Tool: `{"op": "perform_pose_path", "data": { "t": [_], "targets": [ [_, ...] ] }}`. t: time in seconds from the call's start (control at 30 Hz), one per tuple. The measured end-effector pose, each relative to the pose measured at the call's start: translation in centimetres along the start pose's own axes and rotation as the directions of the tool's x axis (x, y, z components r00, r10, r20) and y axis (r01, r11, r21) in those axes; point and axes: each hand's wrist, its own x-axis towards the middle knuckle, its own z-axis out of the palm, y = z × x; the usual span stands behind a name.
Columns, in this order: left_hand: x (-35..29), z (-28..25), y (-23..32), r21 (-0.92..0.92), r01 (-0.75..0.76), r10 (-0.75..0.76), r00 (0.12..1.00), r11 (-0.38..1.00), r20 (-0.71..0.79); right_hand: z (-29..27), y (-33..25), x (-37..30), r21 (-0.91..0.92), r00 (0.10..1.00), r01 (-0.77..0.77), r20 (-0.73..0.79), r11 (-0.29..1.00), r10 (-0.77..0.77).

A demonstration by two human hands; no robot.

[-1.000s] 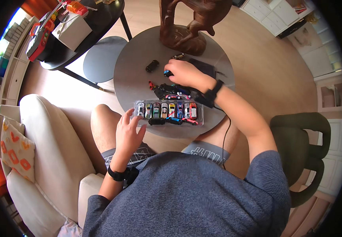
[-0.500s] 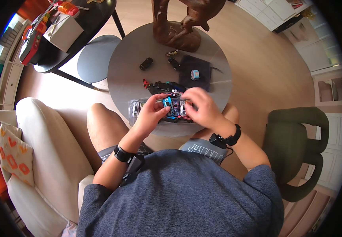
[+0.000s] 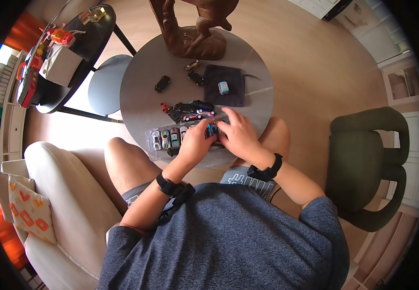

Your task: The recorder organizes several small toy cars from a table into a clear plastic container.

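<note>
A long clear plastic tray (image 3: 150, 151) lies at the near edge of the round table, with a row of toy cars, among them a white one (image 3: 156, 140) and a dark green one (image 3: 174, 137). My left hand (image 3: 197, 141) reaches over the row, thumb and fingers bent around a blue toy car (image 3: 211, 129). My right hand (image 3: 240, 134) is over the tray's right end, fingers spread, thumb beside that car. My hands hide the tray's right part. Just behind it, loose toy cars lie in a pile, including a black one (image 3: 184, 107) and a pink-and-white one (image 3: 192, 117).
Farther back on the grey round table (image 3: 139, 87) are a black toy car (image 3: 162, 84), a dark cloth pouch (image 3: 233, 97) with a light-blue toy van (image 3: 223, 88) on it, and a brown carved sculpture (image 3: 195, 46). A green chair (image 3: 357, 164) stands right, a cream sofa (image 3: 66, 179) left.
My view has shifted, so the table sits further left. My right hand has come down beside the left at the blue toy car, and more of the row now shows left of my hands.
</note>
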Motion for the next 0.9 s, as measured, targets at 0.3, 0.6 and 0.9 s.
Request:
{"op": "perform_pose_path", "data": {
  "t": [0.3, 0.6, 0.9],
  "targets": [
    [-0.4, -0.2, 0.6, 0.163, 0.006, -0.001, 0.999, 0.987, -0.033, 0.4, 0.5, 0.1, 0.109, 0.994, -0.105, 0.024, 0.989, 0.103],
    [0.2, 0.4, 0.8, 0.254, 0.162, -0.161, 0.987, 0.954, -0.025, 0.9, 1.1, -0.6, 0.230, 0.980, -0.194, 0.085, 0.954, 0.179],
    [-0.3, 0.1, 0.4, 0.128, -0.015, 0.017, 1.000, 0.992, -0.011, 0.2, 1.5, -0.6, 0.262, 0.989, -0.113, 0.121, 0.958, 0.084]
  ]
}}
